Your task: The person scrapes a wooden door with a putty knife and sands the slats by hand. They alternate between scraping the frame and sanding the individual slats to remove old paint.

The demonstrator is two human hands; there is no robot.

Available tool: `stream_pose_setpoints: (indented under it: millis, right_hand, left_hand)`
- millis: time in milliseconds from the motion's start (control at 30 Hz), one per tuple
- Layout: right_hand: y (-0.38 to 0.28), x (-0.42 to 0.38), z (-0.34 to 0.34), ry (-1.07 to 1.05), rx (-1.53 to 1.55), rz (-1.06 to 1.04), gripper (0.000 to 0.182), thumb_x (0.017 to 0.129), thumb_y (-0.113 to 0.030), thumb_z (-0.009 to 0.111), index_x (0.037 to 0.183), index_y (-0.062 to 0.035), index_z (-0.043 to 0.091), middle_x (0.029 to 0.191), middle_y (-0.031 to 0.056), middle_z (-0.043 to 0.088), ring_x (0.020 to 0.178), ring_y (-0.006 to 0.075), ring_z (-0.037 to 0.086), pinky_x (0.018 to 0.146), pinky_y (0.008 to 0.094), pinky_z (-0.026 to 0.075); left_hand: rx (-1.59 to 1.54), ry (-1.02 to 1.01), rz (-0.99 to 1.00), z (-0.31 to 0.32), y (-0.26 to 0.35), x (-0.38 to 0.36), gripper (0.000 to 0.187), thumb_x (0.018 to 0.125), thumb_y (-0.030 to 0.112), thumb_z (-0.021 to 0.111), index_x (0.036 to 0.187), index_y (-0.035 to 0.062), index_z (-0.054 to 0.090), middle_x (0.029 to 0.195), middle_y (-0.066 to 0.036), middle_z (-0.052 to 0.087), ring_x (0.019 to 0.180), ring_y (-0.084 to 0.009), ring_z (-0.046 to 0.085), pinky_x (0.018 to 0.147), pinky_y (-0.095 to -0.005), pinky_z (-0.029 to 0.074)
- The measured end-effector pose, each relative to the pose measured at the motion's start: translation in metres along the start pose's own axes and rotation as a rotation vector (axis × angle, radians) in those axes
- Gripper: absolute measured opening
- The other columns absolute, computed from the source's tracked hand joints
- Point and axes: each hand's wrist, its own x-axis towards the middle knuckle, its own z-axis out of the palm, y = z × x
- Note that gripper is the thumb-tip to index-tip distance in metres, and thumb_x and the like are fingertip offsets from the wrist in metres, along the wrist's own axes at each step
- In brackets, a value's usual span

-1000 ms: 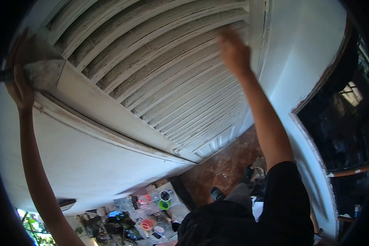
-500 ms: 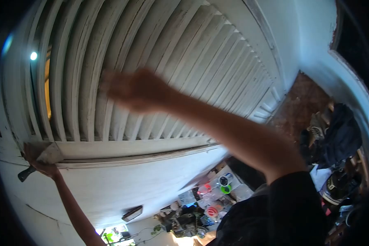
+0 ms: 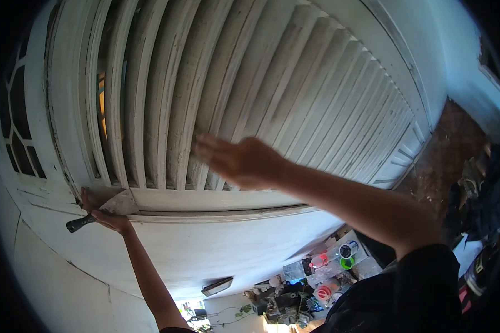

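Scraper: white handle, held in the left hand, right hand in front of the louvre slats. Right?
Not the handle colour: the head view shows the scraper with a dark handle. The rest stands: it is held in the left hand, with the right hand in front of the louvre slats.

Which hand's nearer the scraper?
Left. The left hand holds the scraper at the door's edge. The right hand, blurred, is apart from it, over the slats to its right in the picture.
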Motion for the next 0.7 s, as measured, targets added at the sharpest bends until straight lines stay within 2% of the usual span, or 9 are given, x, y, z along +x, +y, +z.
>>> stream_pose_setpoints:
  millis: [100,167,267,300,400,467,533,633,700]
  right_hand:
    - [-0.011,0.000,0.003,-0.106,0.045,-0.022,0.042,0.099,-0.008,0.050,0.141,-0.0095,0.050,0.153,0.0146,0.044,0.110,0.0156,0.067,0.048,0.0177,0.051]
    - [0.012,0.007,-0.025,-0.194,0.140,0.086,0.035,0.101,-0.016,0.050,0.136,-0.0133,0.055,0.150,0.0133,0.049,0.095,0.0148,0.072,0.045,0.0198,0.052]
    - [0.104,0.017,-0.050,0.361,-0.271,-0.055,0.031,0.100,-0.020,0.054,0.130,-0.0170,0.060,0.138,0.0073,0.060,0.092,0.0145,0.073,0.049,0.0253,0.056]
    - [0.127,0.022,-0.073,0.342,-0.443,0.070,0.030,0.098,-0.020,0.056,0.127,-0.0172,0.062,0.137,0.0032,0.061,0.098,0.0150,0.072,0.054,0.0271,0.058]
    - [0.151,0.035,-0.138,0.450,-0.576,0.002,0.034,0.095,-0.011,0.059,0.129,-0.0092,0.063,0.127,0.0074,0.068,0.114,0.0242,0.067,0.077,0.0312,0.064]
    - [0.130,0.037,-0.112,0.487,-0.603,0.216,0.031,0.096,-0.015,0.061,0.127,-0.0124,0.065,0.129,0.0070,0.067,0.118,0.0222,0.065,0.086,0.0299,0.061]
    - [0.100,0.026,-0.068,0.410,-0.318,0.187,0.028,0.091,-0.012,0.058,0.118,-0.0082,0.062,0.137,0.0161,0.058,0.108,0.0211,0.068,0.060,0.0324,0.061]
    - [0.002,0.006,0.005,0.088,-0.019,0.075,0.043,0.089,0.001,0.061,0.131,-0.0032,0.055,0.149,0.0217,0.045,0.096,0.0219,0.071,0.050,0.0231,0.057]
    - [-0.051,-0.004,0.018,-0.141,0.198,0.074,0.044,0.095,-0.003,0.055,0.139,-0.0097,0.053,0.152,0.0154,0.045,0.099,0.0118,0.069,0.047,0.0201,0.051]
  left_hand:
    - [0.011,-0.009,0.020,0.000,-0.003,0.000,0.075,0.103,0.059,0.017,0.141,0.0021,0.048,0.143,-0.017,0.051,0.139,-0.0338,0.040,0.118,-0.0526,0.026]
    - [0.008,-0.015,0.027,-0.002,0.000,0.001,0.075,0.104,0.058,0.015,0.140,0.0019,0.049,0.143,-0.017,0.051,0.137,-0.0344,0.042,0.116,-0.0523,0.028]
    - [0.035,-0.029,0.089,-0.004,-0.015,0.001,0.074,0.104,0.057,0.014,0.138,0.0015,0.050,0.142,-0.017,0.052,0.137,-0.0346,0.042,0.116,-0.0523,0.028]
    - [0.055,-0.001,0.104,-0.002,-0.011,0.001,0.071,0.105,0.049,0.012,0.133,-0.0002,0.054,0.139,-0.019,0.052,0.134,-0.0365,0.044,0.115,-0.0546,0.030]
    - [0.023,0.012,0.053,0.001,0.000,0.001,0.071,0.105,0.050,0.012,0.132,0.0004,0.055,0.140,-0.018,0.052,0.135,-0.0354,0.043,0.116,-0.0543,0.029]
    - [0.006,0.017,0.049,0.002,-0.004,0.002,0.071,0.104,0.051,0.013,0.132,0.0007,0.055,0.140,-0.017,0.052,0.136,-0.0350,0.043,0.116,-0.0540,0.029]
    - [-0.013,0.021,0.036,0.002,-0.002,0.000,0.071,0.104,0.051,0.013,0.132,0.0010,0.055,0.140,-0.017,0.051,0.136,-0.0347,0.042,0.117,-0.0538,0.029]
    - [-0.005,0.018,0.017,0.002,0.002,0.002,0.072,0.104,0.052,0.013,0.132,0.0014,0.056,0.142,-0.016,0.050,0.137,-0.0345,0.042,0.117,-0.0535,0.028]
    - [0.002,0.007,0.040,0.001,0.003,0.001,0.073,0.104,0.053,0.013,0.131,0.0005,0.056,0.142,-0.017,0.050,0.138,-0.0345,0.041,0.117,-0.0536,0.029]
